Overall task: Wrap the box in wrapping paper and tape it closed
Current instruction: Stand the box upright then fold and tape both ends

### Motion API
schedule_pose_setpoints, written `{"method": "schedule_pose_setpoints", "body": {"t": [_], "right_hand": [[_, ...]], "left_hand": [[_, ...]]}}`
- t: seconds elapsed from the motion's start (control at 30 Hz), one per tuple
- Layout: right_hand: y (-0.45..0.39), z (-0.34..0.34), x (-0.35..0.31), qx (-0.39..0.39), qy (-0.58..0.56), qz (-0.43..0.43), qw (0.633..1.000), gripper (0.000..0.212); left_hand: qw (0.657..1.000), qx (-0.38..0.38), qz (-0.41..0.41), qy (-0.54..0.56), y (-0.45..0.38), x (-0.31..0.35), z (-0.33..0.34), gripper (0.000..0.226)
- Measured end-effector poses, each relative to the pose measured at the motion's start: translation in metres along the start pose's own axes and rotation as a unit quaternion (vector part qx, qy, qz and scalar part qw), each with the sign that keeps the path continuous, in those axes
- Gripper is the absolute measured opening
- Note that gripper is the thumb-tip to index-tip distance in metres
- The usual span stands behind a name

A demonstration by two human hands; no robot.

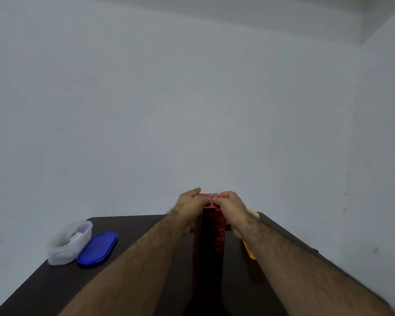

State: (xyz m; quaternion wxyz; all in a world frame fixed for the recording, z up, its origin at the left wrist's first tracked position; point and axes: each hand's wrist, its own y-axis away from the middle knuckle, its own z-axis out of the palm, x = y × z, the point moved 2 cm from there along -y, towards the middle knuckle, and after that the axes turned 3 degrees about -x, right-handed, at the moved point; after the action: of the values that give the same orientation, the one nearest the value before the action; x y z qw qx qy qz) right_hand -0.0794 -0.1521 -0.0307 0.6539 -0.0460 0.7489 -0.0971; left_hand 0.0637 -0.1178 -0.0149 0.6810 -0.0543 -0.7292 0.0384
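The box (211, 236), covered in dark red wrapping paper (219, 229), stood upright on end near the middle of the dark brown table (132, 226), its tall near face in shadow. Both hands met at its top end. The left hand (188, 202) curled over the top left edge, fingers bent down onto the paper and thumb lifted at the far side. The right hand (232, 205) curled over the top right edge, its fingertips pinching the folded paper there. The two hands almost touched each other across the top, and together they hid most of the fold, so how the flap lay could not be told.

Both bare forearms ran in from the near edge and covered much of the table on either side of the box. Behind the right forearm lay a yellow object (249, 250), partly hidden, just right of the box; what it was could not be told. Well to the left, near the table's left edge, sat a translucent plastic container (69, 242) with pale contents, and a blue oval lid (97, 249) lay touching its right side. A plain grey wall (192, 99) rose behind the table.
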Motion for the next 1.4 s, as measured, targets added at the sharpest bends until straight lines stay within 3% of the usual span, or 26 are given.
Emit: {"method": "schedule_pose_setpoints", "body": {"t": [0.2,0.3,0.4,0.5,0.63,0.77,0.9,1.07,1.23,1.4], "right_hand": [[0.004,0.004,-0.007,0.051,0.100,-0.025,0.993,0.022],[0.005,0.007,-0.004,0.054,0.095,-0.029,0.994,0.039],[0.007,0.008,0.000,0.026,0.035,0.010,0.999,0.054],[0.010,0.006,0.003,-0.025,-0.059,0.042,0.997,0.059],[0.010,0.003,0.005,-0.054,-0.090,0.033,0.994,0.059],[0.007,-0.002,0.002,-0.029,-0.087,0.016,0.996,0.052],[0.006,-0.009,0.001,-0.066,-0.078,0.032,0.994,0.074],[0.004,-0.008,0.016,-0.064,-0.030,0.058,0.996,0.053],[0.009,-0.006,0.045,-0.132,-0.023,0.123,0.983,0.043],[0.027,-0.002,0.069,-0.133,0.047,0.140,0.980,0.039]], "left_hand": [[1.000,-0.010,0.002,0.002,0.004,-0.002,-0.006,0.065],[0.998,-0.065,0.015,0.007,0.012,-0.007,-0.008,0.061],[0.993,-0.079,0.081,-0.039,0.013,-0.023,-0.012,0.045],[0.988,-0.043,0.114,-0.099,0.008,-0.035,-0.018,0.072],[0.983,-0.004,0.141,-0.117,0.005,-0.038,-0.024,0.076],[0.973,-0.071,0.178,-0.128,0.004,-0.046,-0.033,0.105],[0.954,-0.120,0.208,-0.181,0.003,-0.050,-0.038,0.112],[0.927,-0.159,0.224,-0.256,0.006,-0.048,-0.035,0.103],[0.885,-0.173,0.225,-0.369,-0.002,-0.069,-0.043,0.088],[0.876,-0.228,0.196,-0.377,0.006,-0.090,-0.043,0.073]]}}
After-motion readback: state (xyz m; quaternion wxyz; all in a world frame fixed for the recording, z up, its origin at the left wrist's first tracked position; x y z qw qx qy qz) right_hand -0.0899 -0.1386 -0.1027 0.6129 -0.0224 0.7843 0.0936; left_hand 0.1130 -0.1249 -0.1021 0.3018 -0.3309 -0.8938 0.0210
